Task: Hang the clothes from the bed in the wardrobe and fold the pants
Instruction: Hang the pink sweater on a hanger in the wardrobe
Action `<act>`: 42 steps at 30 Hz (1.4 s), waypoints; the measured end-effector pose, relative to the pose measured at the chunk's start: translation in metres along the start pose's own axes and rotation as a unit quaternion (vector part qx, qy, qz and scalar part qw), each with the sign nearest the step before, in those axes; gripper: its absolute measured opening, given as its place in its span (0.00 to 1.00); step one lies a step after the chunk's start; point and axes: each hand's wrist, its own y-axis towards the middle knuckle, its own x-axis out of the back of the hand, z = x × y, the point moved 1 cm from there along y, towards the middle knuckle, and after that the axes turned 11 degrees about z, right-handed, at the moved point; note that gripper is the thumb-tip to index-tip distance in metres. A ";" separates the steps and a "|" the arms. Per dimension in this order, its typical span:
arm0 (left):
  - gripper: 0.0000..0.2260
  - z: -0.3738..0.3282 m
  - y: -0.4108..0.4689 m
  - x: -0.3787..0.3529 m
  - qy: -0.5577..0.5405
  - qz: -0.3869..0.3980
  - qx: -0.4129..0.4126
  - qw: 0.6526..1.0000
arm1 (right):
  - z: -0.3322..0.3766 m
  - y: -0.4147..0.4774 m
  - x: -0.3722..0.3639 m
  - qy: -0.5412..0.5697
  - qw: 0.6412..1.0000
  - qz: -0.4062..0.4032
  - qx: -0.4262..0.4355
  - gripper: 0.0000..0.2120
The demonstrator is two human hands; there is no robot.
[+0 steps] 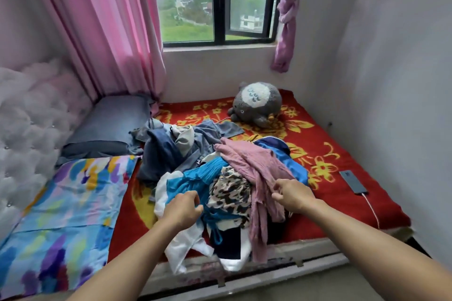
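A heap of clothes lies on the red flowered blanket (325, 154) of the bed. On top I see a pink garment (254, 166), a bright blue one (195, 178), a leopard-print piece (230, 190), white cloth (181, 244) hanging over the bed's edge, and grey-blue clothes (168, 146) further back. My left hand (182, 208) grips the blue garment at the near side of the heap. My right hand (293, 194) pinches a fold of the pink garment. No wardrobe is in view.
A grey plush toy (256, 105) sits at the back of the bed under the window. A phone (353, 182) on a white cable lies near the right wall. Pillows (107, 127) and a colourful pillow (73, 203) fill the left side by the padded headboard.
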 end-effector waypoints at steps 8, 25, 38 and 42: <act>0.04 -0.035 0.126 -0.015 -0.027 0.070 0.017 0.997 | -0.060 0.145 0.021 0.029 0.998 0.027 -0.041 0.15; 0.04 -0.066 0.359 -0.069 -0.195 0.122 0.203 0.952 | -0.041 0.468 -0.017 0.031 0.989 0.144 0.015 0.46; 0.15 -0.098 0.536 -0.128 -0.565 -0.018 0.319 0.761 | -0.199 0.476 -0.012 0.420 0.882 -0.008 -0.212 0.14; 0.08 -0.107 0.529 -0.125 -0.568 0.042 0.290 0.769 | -0.243 0.457 -0.028 0.493 0.797 -0.008 -0.348 0.07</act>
